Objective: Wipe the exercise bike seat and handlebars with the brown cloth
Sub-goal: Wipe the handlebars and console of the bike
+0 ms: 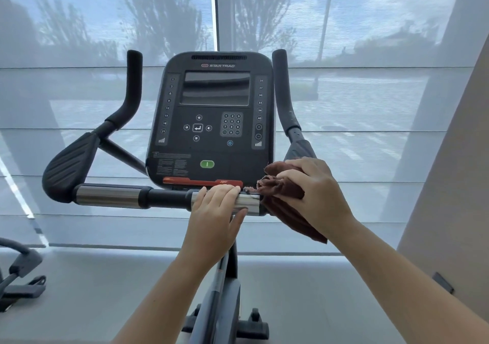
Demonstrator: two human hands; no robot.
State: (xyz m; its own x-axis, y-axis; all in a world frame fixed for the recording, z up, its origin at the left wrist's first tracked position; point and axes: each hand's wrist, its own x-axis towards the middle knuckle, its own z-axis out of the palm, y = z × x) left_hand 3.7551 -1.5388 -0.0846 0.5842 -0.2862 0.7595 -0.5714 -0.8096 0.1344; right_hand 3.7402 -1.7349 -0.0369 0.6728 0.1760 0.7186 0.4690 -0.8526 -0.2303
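Observation:
The exercise bike's black handlebars (111, 196) cross the middle of the view, with metal sensor sleeves, padded elbow rests and two upright horns. My left hand (215, 211) is wrapped around the right metal sleeve of the bar. Just right of it, my right hand (315, 192) presses the bunched brown cloth (280, 187) around the bar's right bend, below the right elbow pad. One end of the cloth hangs down under my wrist. The seat is out of view.
The bike's console (211, 121) stands behind the bar, with a dark screen and keypad. Windows with sheer blinds fill the background. Part of another machine (18, 272) sits at the lower left. A beige wall (449, 184) rises on the right. The bike's base (227, 317) rests on the floor.

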